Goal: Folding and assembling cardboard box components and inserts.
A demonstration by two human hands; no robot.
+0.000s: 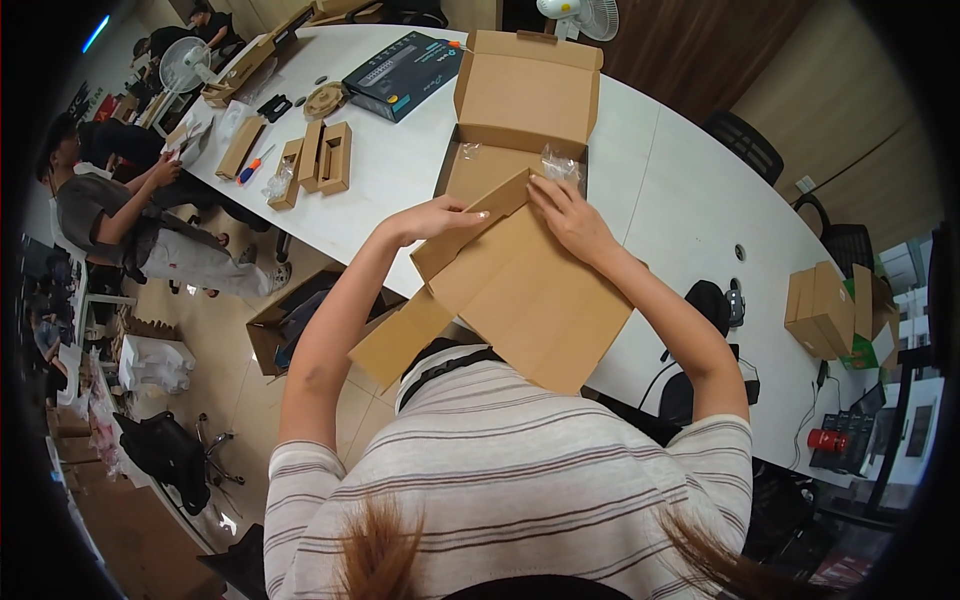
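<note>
A brown folded cardboard piece (555,300) with raised side flaps is in front of my chest, tilted. My left hand (437,219) is closed over its upper left flap, thumb on the inner side. The fingers of my right hand (572,218) pinch the flap's far corner, and the palm rests against the panel. A loose flap (405,338) sticks out at its lower left. Just beyond lies an open cardboard box (528,95) with its lid up; clear plastic bags (562,165) lie inside, and the held piece covers its near part.
On the white table (680,190), a dark printed box (403,75), small cardboard inserts (325,158) and a screwdriver (250,170) lie to the left. Brown cartons (820,310) stand at the right. Another person (110,215) works at the left. An open carton (265,325) sits below the table edge.
</note>
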